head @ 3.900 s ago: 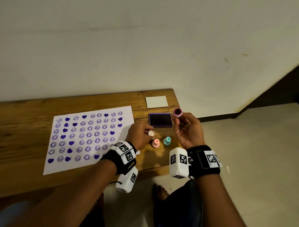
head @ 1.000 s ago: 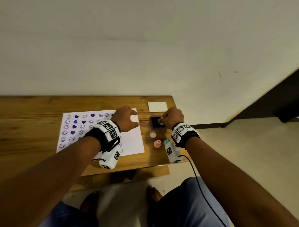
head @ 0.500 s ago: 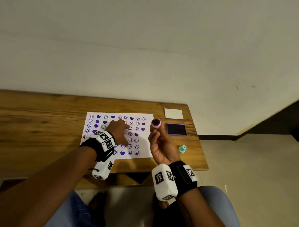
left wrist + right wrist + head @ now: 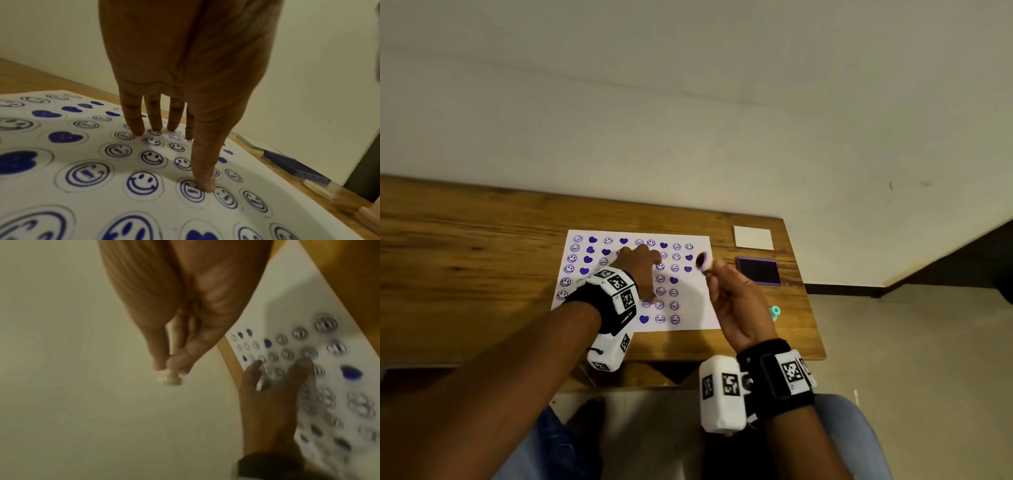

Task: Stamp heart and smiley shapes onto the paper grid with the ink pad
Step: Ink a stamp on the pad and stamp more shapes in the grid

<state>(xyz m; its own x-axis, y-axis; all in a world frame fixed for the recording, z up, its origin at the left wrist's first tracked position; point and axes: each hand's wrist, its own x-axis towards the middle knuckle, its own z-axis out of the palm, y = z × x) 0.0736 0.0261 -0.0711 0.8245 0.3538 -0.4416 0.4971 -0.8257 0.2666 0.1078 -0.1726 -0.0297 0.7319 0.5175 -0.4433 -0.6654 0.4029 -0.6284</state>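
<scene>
The white paper grid [image 4: 700, 301] lies on the wooden table, most of its circles filled with purple hearts and smileys. My left hand [image 4: 650, 270] rests on its middle, and the straight fingertips [image 4: 207, 186] press the sheet [image 4: 61, 178] down. My right hand [image 4: 710, 270] pinches a pink stamp [image 4: 703, 261] by its stem. The stamp is raised over the paper's right edge, its dark inked face tilted up and to the left. The same stamp [image 4: 169, 379] shows blurred in the right wrist view. The purple ink pad [image 4: 758, 270] lies open just right of the paper.
The pad's white lid [image 4: 753, 237] lies behind the ink pad near the wall. A teal stamp [image 4: 774, 312] stands near the table's right edge. A cream cap [image 4: 317, 189] and a pink stamp [image 4: 368, 216] sit beside the pad [image 4: 294, 165]. The table ends close on the right.
Within the last second my right hand lifted the stamp off the ink pad and carried it left to the paper's right edge. My left hand slid onto the middle of the sheet.
</scene>
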